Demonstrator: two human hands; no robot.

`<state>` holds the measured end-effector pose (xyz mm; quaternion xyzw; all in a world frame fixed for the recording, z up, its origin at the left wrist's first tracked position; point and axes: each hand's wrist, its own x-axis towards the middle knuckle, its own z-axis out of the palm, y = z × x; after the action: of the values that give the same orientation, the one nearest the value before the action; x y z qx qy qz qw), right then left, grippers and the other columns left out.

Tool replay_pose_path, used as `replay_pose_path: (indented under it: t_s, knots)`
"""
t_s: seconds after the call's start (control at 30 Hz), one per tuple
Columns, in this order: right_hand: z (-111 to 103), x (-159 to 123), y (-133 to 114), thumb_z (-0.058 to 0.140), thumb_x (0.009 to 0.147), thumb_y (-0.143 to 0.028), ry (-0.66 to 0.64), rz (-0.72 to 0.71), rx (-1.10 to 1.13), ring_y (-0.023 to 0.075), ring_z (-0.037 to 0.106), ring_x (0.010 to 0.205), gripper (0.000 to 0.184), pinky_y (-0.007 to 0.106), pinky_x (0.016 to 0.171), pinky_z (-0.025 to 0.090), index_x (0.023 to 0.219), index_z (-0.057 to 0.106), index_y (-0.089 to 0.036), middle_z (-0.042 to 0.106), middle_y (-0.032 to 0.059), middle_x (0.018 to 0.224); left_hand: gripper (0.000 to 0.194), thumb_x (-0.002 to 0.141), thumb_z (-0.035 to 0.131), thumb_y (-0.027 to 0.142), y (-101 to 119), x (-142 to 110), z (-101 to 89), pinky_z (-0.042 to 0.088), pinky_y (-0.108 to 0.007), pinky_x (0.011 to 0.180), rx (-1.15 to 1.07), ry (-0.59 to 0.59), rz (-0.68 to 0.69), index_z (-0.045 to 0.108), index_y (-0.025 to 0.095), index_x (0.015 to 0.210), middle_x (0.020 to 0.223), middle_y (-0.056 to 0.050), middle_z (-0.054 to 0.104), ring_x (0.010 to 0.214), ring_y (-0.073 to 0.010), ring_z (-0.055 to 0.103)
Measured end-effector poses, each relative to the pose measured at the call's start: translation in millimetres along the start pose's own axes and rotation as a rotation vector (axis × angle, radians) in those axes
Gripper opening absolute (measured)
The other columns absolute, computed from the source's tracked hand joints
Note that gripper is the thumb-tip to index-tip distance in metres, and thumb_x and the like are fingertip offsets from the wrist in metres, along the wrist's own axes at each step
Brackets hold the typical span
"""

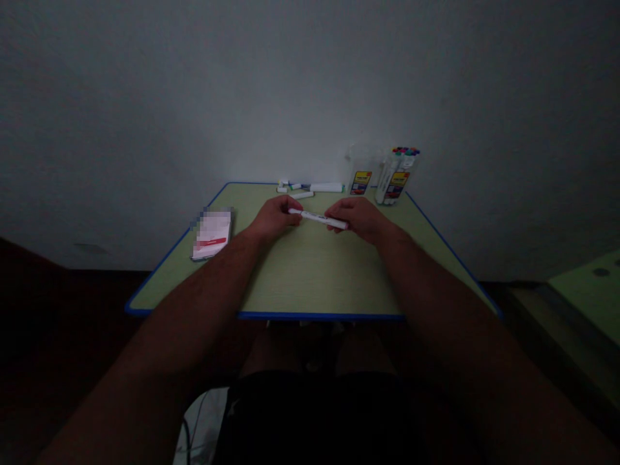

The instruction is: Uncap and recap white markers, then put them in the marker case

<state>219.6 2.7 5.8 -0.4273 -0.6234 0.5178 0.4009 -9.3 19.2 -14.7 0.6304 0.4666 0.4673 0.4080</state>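
One marker [317, 218], white, pink at the right end — held crosswise between your two hands, over the table [314, 281]. Your left hand [275, 216] pinches its left end; your right hand [358, 215] pinches it near the right.

Single head-worn camera, set above the lap [314, 413], pointed forward and down. Table [310, 278] is viewed from its near side, wall [290, 84] faced beyond. Wide field: both forearms [194, 310] are taken in from the lower corners; left hand [275, 218] and right hand [359, 216] are framed near centre, well ahead of the lens.
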Motion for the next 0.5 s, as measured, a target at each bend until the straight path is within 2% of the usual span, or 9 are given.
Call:
replay_pose_path:
  t_s: [0.13,0.3,0.5]
  knots:
    - [0.8,0.4,-0.6,0.074,0.083,-0.029,-0.066,0.013,0.122,0.0131,0.065,0.059,0.017,0.025,0.058,0.055,0.08,0.073,-0.012,0.072,0.008,0.069,0.022,0.061,0.076,0.009,0.1,-2.0,-1.6,0.046,-0.026,0.061,0.009,-0.003,-0.028,0.067,0.016,0.079,0.069,0.0,0.066,0.062,-0.0133,0.06]
    - [0.8,0.2,0.3,0.073,0.082,-0.027,-0.075,0.023,0.144,0.0139,0.066,0.06,0.016,0.026,0.06,0.056,0.081,0.074,-0.012,0.072,0.0081,0.07,0.02,0.061,0.075,0.01,3.4,-5.3,-1.3,0.046,-0.025,0.06,0.016,0.005,-0.032,0.066,0.017,0.078,0.069,0.0,0.066,0.062,-0.013,0.059]
    - [-1.4,-0.9,-1.4,0.076,0.079,-0.029,-0.076,-0.001,0.07,0.0109,0.06,0.057,0.018,0.021,0.05,0.048,0.085,0.075,-0.013,0.072,0.006,0.071,0.02,0.063,0.074,0.008,4.8,-4.0,0.3,0.047,-0.025,0.059,0.011,0.042,-0.039,0.065,0.017,0.078,0.065,0.001,0.064,0.059,-0.0121,0.058]
